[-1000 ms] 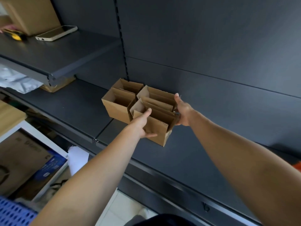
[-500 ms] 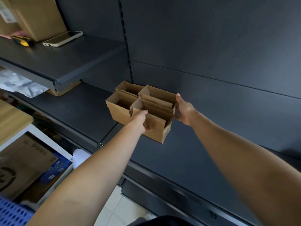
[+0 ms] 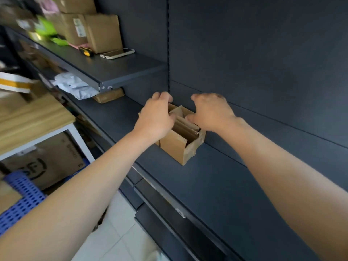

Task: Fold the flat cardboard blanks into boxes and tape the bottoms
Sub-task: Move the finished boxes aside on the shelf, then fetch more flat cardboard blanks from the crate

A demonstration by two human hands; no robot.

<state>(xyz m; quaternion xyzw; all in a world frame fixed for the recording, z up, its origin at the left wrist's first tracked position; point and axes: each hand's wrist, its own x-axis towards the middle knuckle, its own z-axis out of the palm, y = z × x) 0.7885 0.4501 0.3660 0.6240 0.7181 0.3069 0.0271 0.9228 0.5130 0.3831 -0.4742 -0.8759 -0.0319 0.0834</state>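
Observation:
Several small brown folded boxes stand with open tops on the dark shelf, close to its back wall. The nearest box shows its front and a taped side; the ones behind are mostly covered by my hands. My left hand lies over the left boxes, fingers spread and curved toward the wall. My right hand hovers over the right rear box, thumb touching its upper flap. Neither hand clasps a box.
An upper shelf at left carries a phone, a yellow cutter and brown cartons. A white plastic bag lies beneath it. A wooden table and a blue crate stand at far left.
My hands have let go of the box's sides and risen onto the open tops. The box now stands farther back by the other boxes. The view has swung and come closer.

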